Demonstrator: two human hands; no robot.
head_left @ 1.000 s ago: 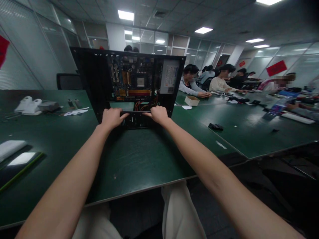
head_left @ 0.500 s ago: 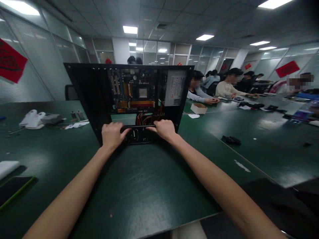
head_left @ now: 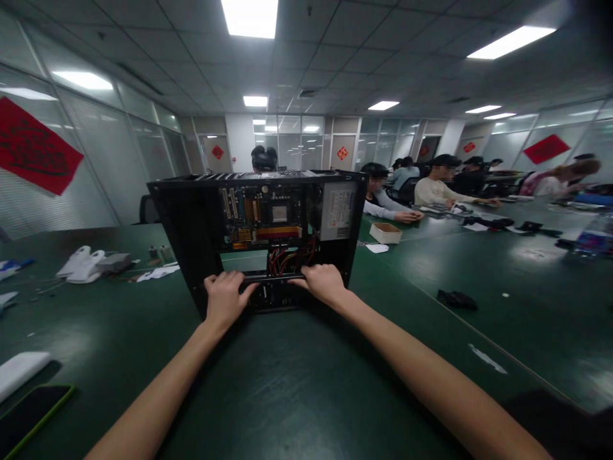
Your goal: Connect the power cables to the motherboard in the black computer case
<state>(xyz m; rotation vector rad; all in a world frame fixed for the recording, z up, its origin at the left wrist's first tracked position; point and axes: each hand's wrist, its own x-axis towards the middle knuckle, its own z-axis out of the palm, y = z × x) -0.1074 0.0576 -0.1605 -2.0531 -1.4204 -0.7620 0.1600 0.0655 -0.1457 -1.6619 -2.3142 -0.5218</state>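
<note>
A black computer case stands on the green table in front of me, its open side facing me. Inside it I see a motherboard, a silver-labelled power supply at the upper right and a bundle of coloured cables. My left hand grips the lower frame bar of the case, left of centre, with its thumb along the bar. On the same bar, further right, my right hand is closed, its thumb pointing left. The fingers beyond the bar are partly hidden.
On the left lie a phone, a white box-like item and a white plastic bag. To the right are a small open carton and a black cloth-like item. Several people sit along the table at the back right.
The view has tilted up, so the case and both hands appear lower. More of the case's top now shows. Both hands keep their hold on the bar.
</note>
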